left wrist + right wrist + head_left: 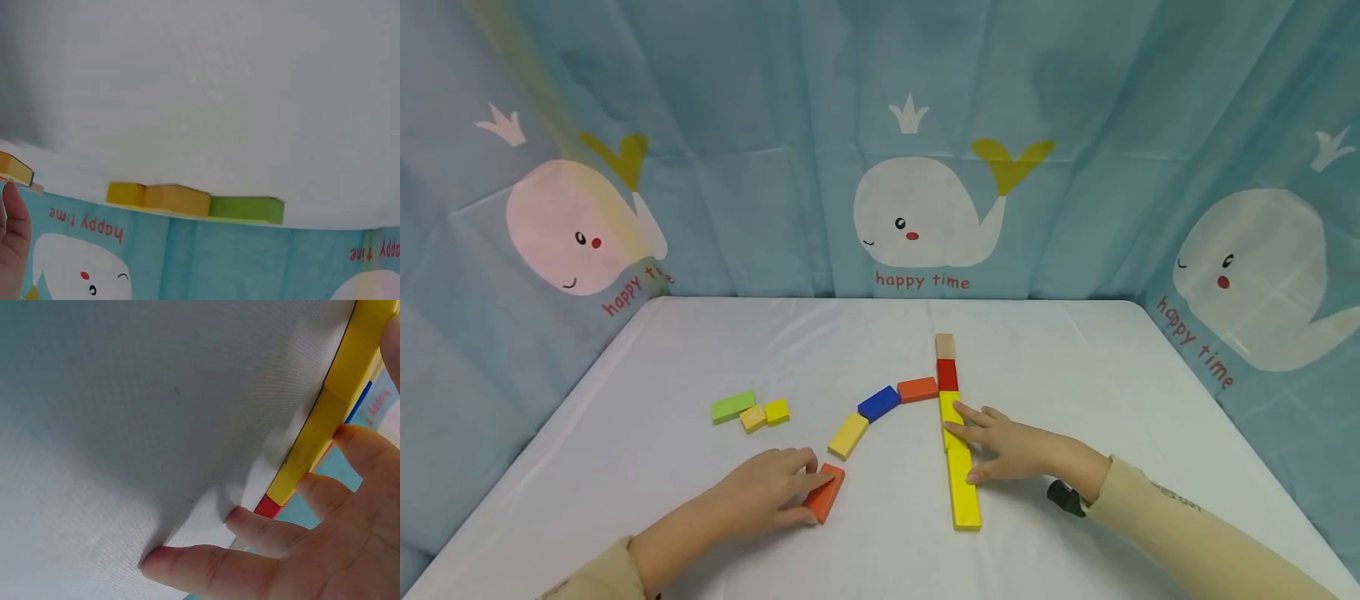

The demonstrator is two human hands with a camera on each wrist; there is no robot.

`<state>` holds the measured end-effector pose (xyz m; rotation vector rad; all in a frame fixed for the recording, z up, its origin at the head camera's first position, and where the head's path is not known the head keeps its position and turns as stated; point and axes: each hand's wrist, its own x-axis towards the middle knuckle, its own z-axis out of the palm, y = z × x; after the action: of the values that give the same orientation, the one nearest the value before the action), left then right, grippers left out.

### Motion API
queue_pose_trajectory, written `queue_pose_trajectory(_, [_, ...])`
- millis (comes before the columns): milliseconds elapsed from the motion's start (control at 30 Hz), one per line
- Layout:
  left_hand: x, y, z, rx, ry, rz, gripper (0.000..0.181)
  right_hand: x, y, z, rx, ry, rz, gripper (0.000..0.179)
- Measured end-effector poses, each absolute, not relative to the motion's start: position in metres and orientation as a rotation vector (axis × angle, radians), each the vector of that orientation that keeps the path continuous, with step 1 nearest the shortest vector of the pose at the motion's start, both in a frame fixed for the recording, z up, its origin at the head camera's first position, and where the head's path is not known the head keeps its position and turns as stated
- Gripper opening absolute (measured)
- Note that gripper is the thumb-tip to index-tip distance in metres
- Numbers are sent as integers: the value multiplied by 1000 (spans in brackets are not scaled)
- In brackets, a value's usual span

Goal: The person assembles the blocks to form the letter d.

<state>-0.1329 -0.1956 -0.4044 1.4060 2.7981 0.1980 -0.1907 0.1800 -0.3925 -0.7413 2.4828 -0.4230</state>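
Observation:
My left hand pinches a flat orange block on the table between thumb and fingers. Beyond it a pale yellow block, a blue block and another orange block curve toward a straight row. That row holds a long yellow block, a second yellow block, a red block and a bare wood block. With spread fingers, my right hand touches the yellow blocks' right side. The right wrist view shows two of its fingertips against the second yellow block.
Left of the curve lie a green block, a small tan block and a small yellow block. A black object is partly under my right wrist. A whale-print curtain surrounds the white table.

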Motion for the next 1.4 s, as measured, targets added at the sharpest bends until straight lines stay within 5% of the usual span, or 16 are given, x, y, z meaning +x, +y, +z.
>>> queue_pose_trajectory(333, [-136, -196, -413, 1670, 2910, 79, 41, -192, 179, -394, -743, 2492, -406, 78])
queue_pose_trajectory(1400, [-127, -147, -415, 1372, 3176, -144, 47, -193, 179, -396, -733, 2507, -369, 78])
